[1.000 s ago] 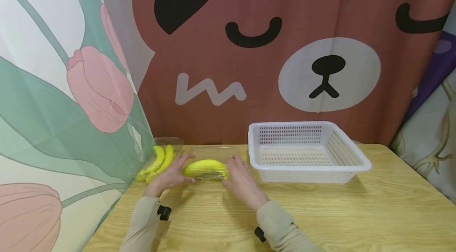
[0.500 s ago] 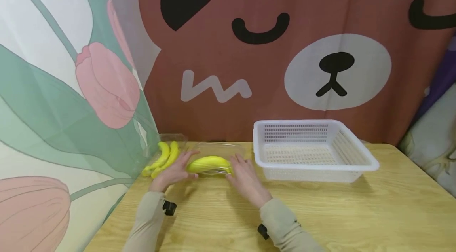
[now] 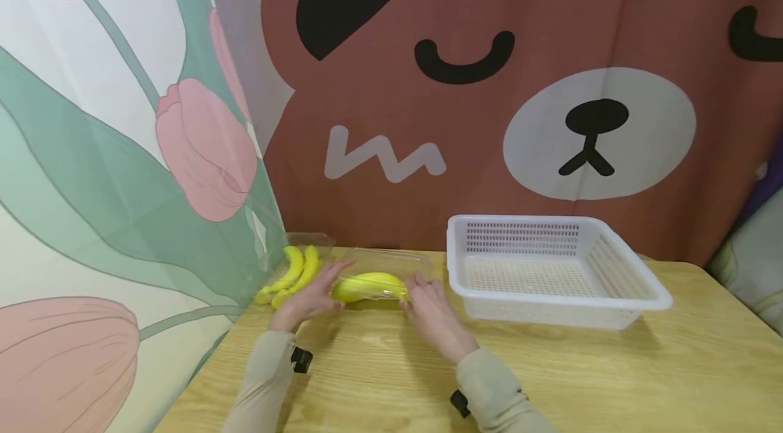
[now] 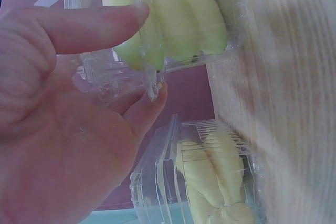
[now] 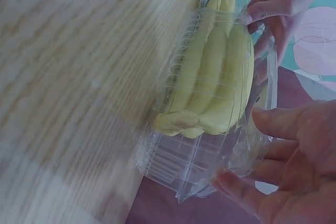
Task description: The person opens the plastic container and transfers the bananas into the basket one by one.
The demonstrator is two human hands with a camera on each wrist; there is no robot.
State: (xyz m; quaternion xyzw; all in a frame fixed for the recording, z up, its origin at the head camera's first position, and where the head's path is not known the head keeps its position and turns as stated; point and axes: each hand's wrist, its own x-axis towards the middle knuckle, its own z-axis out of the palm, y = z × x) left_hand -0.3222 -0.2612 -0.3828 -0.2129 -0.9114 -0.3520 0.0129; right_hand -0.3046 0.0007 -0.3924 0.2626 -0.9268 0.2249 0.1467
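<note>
A clear plastic clamshell box [image 3: 397, 258] holding a bunch of yellow bananas [image 3: 370, 285] sits toward the back of the table, its lid raised behind the fruit. My left hand [image 3: 308, 297] holds its left end; in the left wrist view the thumb [image 4: 100, 27] lies across the plastic edge and other fingers are behind it. At the right end, my right hand [image 3: 436, 314] grips the plastic, its thumb [image 5: 278, 121] and fingers around the edge in the right wrist view. Beyond my left hand stands a second clear box [image 4: 157, 182] with bananas [image 4: 220, 177] inside.
To the right of the box stands a white perforated basket [image 3: 559, 310] on the wooden table [image 3: 391, 378]. A bear-print curtain [image 3: 477, 141] hangs behind the table, and a tulip-print curtain [image 3: 141, 168] borders its left side.
The head view has turned slightly left, so everything appears farther right. Both hands stay at the ends of the box, and its clear plastic now crosses higher over the bananas.
</note>
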